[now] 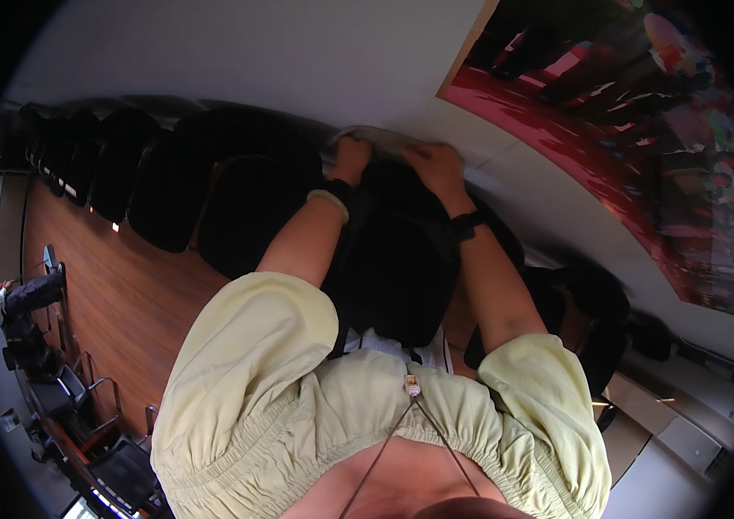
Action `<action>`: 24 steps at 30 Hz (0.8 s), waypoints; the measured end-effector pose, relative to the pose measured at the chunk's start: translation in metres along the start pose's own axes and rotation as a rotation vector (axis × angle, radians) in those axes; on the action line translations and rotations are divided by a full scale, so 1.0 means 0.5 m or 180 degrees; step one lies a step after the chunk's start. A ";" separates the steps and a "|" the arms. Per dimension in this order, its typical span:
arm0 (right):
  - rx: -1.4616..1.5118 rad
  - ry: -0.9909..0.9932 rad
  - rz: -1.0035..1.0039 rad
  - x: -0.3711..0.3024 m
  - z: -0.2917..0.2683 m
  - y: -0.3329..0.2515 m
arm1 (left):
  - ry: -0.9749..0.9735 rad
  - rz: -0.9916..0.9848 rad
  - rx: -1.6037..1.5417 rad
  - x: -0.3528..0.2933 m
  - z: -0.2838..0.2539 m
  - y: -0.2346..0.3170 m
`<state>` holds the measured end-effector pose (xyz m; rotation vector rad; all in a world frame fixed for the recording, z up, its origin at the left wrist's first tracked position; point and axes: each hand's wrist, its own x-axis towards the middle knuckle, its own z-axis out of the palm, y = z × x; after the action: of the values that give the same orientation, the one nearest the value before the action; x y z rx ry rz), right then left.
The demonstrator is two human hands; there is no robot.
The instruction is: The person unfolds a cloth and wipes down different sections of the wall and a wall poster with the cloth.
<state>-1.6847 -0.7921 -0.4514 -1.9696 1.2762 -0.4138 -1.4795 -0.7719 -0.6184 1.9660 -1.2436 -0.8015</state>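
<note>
- The landmark is the black chair (397, 259) directly in front of the person; its backrest top lies near the wall (237, 56).
- A pale cloth (389, 138) lies stretched along the top edge of this chair's backrest, on the wall side, its blurred upper edge bowed.
- The left hand (352, 158) is at the left part of the chair's top edge, fingers curled closed on the cloth's left end; the fingertips are hidden.
- The right hand (439, 169) is at the right part of the same edge, thumb and fingers pinching the cloth's right end.
- Both forearms reach over the chair's two sides; a black band (465, 227) circles the right wrist, and a pale bracelet (330, 206) circles the left one beside another dark band.
- Just left of the chair stands another black seat (250, 203), first in a row curving away along the wall.
- Right of the chair, nearer the person, is a further dark chair (596, 316).
- Beyond the chair and to its right, a large colourful picture (592, 104) with a red lower band hangs on the wall.
- Well left of the chair, across the brown wooden floor (129, 298), are a co-worker (25, 298) in a light top and dark trousers, and some metal-armed chairs (125, 471).
</note>
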 end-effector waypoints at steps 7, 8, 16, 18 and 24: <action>-0.0122 0.0313 0.0717 -0.061 -0.060 0.082 | -0.0340 -0.0353 0.0792 -0.084 0.016 0.222; -0.0118 0.0456 0.0738 -0.065 -0.061 0.095 | -0.0557 -0.0293 0.0842 -0.091 0.011 0.239; 0.0407 0.1286 0.0514 -0.145 -0.150 0.173 | -0.0338 0.0577 0.0339 -0.156 0.077 0.346; 0.0675 0.1659 0.0155 -0.161 -0.177 0.169 | -0.0125 0.0891 -0.0399 -0.169 0.081 0.375; 0.1260 0.2090 0.0045 -0.204 -0.266 0.102 | 0.0746 0.1332 -0.1510 -0.242 0.053 0.549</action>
<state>-1.8456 -0.7679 -0.3868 -1.5288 1.4470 -1.2768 -1.6841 -0.7543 -0.3983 1.3179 -1.1422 -0.5672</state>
